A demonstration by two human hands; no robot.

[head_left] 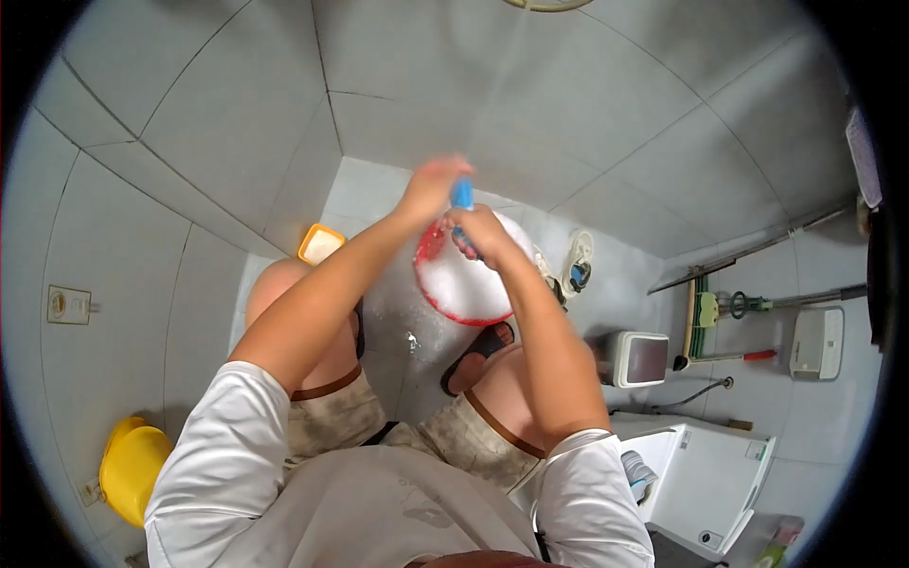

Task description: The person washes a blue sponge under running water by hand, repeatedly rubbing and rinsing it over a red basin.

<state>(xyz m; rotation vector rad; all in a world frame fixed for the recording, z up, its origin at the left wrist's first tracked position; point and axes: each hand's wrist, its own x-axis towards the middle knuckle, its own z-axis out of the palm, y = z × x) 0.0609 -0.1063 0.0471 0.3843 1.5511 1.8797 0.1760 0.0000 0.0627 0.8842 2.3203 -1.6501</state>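
My right hand (481, 233) is closed around a narrow blue object (461, 193), whose kind I cannot make out, above a red-rimmed basin (485, 322). White suds (462, 284) fill much of the basin. My left hand (437, 180) is at the upper end of the blue object, near the tiled wall. Motion smears its fingers, so its grip is unclear.
A white sneaker (578, 261) stands right of the basin, and an orange-rimmed tub (322, 243) stands left. At right are a lidded bin (639, 360) and leaning cleaning tools. A yellow bucket (137, 470) sits at lower left. Wet floor lies between my feet.
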